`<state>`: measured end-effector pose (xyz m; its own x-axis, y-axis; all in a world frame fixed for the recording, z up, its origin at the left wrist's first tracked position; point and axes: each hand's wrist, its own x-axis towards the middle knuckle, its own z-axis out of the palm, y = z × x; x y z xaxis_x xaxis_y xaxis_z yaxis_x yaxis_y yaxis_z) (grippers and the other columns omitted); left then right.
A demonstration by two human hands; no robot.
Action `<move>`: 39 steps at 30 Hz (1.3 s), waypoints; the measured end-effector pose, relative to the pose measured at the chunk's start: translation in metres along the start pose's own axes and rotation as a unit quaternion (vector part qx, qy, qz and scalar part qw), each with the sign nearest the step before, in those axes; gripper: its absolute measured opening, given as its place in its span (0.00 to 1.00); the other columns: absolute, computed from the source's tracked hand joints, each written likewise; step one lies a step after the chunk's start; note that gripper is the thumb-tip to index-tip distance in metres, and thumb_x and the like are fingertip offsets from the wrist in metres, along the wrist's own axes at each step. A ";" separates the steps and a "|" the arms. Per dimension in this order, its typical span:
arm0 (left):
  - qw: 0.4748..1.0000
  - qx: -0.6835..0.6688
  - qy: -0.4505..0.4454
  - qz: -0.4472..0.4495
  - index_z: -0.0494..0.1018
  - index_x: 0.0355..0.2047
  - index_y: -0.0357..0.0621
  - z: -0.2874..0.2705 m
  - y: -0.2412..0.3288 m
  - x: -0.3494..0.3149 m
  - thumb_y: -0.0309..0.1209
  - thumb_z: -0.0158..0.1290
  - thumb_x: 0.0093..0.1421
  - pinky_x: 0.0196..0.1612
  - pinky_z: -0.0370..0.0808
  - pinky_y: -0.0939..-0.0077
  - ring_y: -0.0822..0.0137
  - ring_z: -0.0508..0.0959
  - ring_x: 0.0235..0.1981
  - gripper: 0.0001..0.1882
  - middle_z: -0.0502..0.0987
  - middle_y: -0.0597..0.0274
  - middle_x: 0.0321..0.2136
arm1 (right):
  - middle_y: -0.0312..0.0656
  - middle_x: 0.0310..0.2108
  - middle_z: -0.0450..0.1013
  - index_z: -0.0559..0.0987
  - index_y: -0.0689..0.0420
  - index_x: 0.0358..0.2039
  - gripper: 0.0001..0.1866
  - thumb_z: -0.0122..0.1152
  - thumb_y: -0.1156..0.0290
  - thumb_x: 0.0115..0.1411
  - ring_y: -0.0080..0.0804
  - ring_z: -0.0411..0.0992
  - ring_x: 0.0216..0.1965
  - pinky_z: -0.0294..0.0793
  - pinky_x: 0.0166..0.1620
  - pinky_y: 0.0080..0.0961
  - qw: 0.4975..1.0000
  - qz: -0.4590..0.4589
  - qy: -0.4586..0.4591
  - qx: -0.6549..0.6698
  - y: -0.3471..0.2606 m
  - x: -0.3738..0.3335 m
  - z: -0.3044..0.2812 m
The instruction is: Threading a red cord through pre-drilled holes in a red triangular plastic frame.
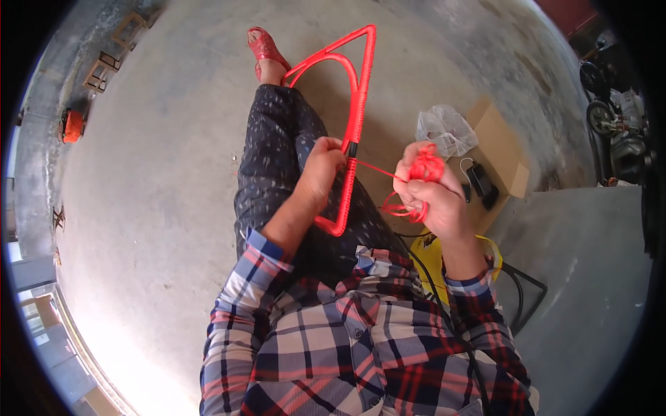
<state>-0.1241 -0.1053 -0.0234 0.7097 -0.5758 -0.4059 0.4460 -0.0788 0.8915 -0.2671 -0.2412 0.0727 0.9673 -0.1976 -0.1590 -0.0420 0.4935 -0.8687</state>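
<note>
Frame (354, 104) gripped by L hand (320, 170), R hand (430, 197) clutches cord bundle (424, 166), fingertips hidden.

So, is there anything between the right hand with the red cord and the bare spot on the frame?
Nothing visible. The red cord runs taut and free from the right hand to the frame, where the left hand grips beside the bare dark section.
</note>
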 end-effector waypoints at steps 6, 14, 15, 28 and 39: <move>0.834 0.395 0.043 0.382 0.71 0.37 0.43 0.022 0.039 -0.051 0.23 0.57 0.45 0.46 0.67 0.69 0.64 0.73 0.38 0.16 0.74 0.61 0.31 | 0.39 0.27 0.70 0.73 0.60 0.29 0.03 0.58 0.78 0.54 0.23 0.67 0.26 0.65 0.31 0.17 0.902 -0.218 -0.201 -0.314 -0.021 0.008 -0.001; 0.978 0.202 0.054 -0.022 0.72 0.26 0.35 -0.029 0.008 -0.026 0.39 0.54 0.61 0.20 0.68 0.78 0.75 0.70 0.14 0.17 0.71 0.65 0.14 | 0.41 0.29 0.72 0.80 0.55 0.28 0.08 0.62 0.75 0.43 0.42 0.73 0.32 0.73 0.35 0.37 0.650 -0.099 -0.083 -0.748 0.059 0.056 -0.026; 0.977 0.204 0.046 -0.035 0.73 0.25 0.35 -0.023 0.006 -0.032 0.41 0.53 0.62 0.20 0.68 0.77 0.74 0.70 0.14 0.19 0.71 0.63 0.12 | 0.41 0.29 0.72 0.80 0.55 0.28 0.08 0.62 0.75 0.43 0.42 0.73 0.32 0.73 0.35 0.37 0.652 -0.100 -0.082 -0.747 0.066 0.063 -0.019; 0.989 -0.075 0.062 0.111 0.70 0.26 0.46 -0.032 0.035 -0.029 0.29 0.49 0.64 0.20 0.58 0.86 0.83 0.62 0.17 0.08 0.68 0.75 0.18 | 0.31 0.33 0.70 0.79 0.61 0.38 0.10 0.61 0.79 0.53 0.16 0.68 0.32 0.68 0.35 0.15 0.943 -0.072 -0.002 -0.326 0.073 0.064 -0.029; 0.995 -0.027 -0.078 0.056 0.71 0.27 0.42 -0.006 0.054 -0.031 0.31 0.49 0.64 0.23 0.59 0.86 0.80 0.64 0.19 0.10 0.69 0.72 0.19 | 0.37 0.35 0.72 0.77 0.56 0.43 0.13 0.53 0.64 0.63 0.32 0.71 0.39 0.65 0.55 0.35 0.982 -0.164 0.080 -0.040 -0.002 0.035 -0.028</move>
<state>-0.1191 -0.0865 0.0358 0.6644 -0.6987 -0.2652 0.4013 0.0342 0.9153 -0.2398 -0.2727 0.0554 0.8811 -0.4679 0.0696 0.2397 0.3148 -0.9184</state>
